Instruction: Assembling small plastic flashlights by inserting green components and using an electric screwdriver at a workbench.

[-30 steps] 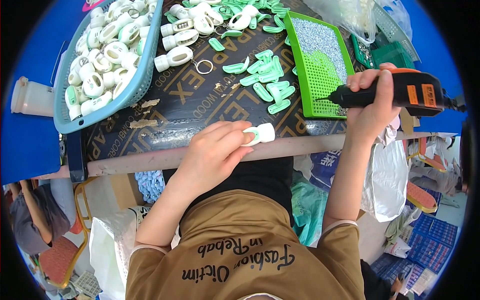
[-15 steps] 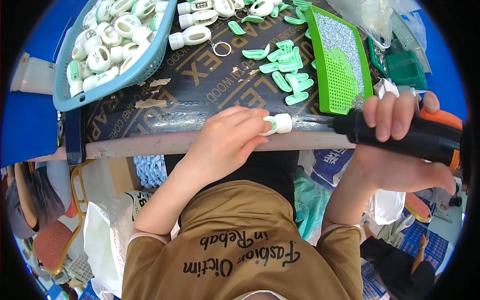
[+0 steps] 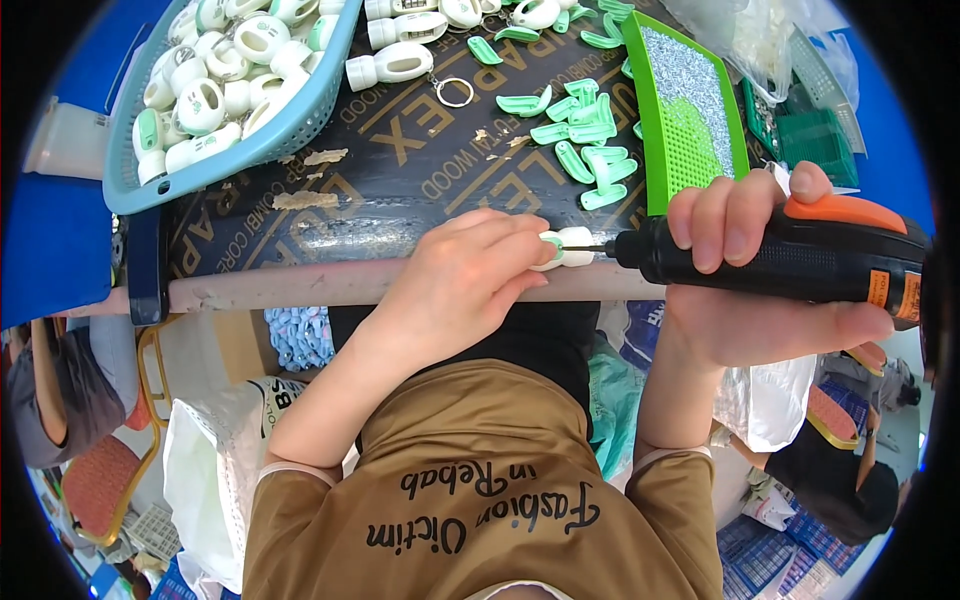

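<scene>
At the table's near edge, my left hand (image 3: 460, 275) pinches a small white plastic casing with a green part (image 3: 577, 246). Its white rounded end sticks out to the right of my fingertips, and the rest is covered by them. My right hand (image 3: 725, 325) is wrapped round a black and orange electric screwdriver (image 3: 790, 262), held level and pointing left. The thin bit of the screwdriver reaches the casing; the exact contact spot is too small to make out.
A blue basket (image 3: 235, 178) full of white and green casings stands at the far left. Loose green plastic pieces (image 3: 590, 120) lie beyond my hands. To their right sits a bright green tray (image 3: 655, 165) of small screws. One casing with a key ring (image 3: 400, 65) lies at the back.
The screwdriver in my right hand has moved left, and its bit now meets the casing. My left hand keeps its grip and has barely shifted.
</scene>
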### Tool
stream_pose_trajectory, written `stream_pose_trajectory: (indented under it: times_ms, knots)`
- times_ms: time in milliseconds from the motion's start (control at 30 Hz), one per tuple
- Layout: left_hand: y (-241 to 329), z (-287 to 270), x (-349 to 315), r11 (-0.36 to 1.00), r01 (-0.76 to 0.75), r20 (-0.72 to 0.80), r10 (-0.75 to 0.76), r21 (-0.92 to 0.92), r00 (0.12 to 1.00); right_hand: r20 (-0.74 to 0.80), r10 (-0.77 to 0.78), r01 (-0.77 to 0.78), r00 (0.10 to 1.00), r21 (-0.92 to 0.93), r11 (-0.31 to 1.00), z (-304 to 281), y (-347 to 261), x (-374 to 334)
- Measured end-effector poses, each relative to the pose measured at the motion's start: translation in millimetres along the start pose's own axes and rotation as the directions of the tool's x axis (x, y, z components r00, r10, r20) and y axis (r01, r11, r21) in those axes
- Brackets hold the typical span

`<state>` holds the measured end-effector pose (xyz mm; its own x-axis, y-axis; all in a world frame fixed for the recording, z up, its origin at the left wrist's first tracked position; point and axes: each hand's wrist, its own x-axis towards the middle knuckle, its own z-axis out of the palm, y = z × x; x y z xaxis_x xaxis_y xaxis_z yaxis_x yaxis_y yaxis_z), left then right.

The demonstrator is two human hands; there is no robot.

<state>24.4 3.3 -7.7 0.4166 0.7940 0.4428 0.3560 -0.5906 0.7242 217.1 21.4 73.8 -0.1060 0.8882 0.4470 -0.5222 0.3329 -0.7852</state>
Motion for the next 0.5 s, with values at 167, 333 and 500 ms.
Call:
stream_pose_trajectory:
  times_ms: [167,333,500]
  knots:
    - [-0.7,1.8,1.6,1.000,-0.013,-0.001,0.013,-0.016,1.000,-0.046,0.007,-0.007,0.999,-0.015,1.000,-0.1,-0.2,-1.4]
    - [0.0,0.2,0.4,1.000,-0.011,-0.013,0.011,-0.015,1.000,-0.051,0.019,-0.021,0.998,-0.029,0.999,1.3,1.9,-0.6]
    - [0.7,0.7,0.9,1.000,-0.015,-0.022,0.015,-0.016,1.000,-0.066,0.006,-0.010,0.998,-0.068,0.998,3.0,2.6,0.3]
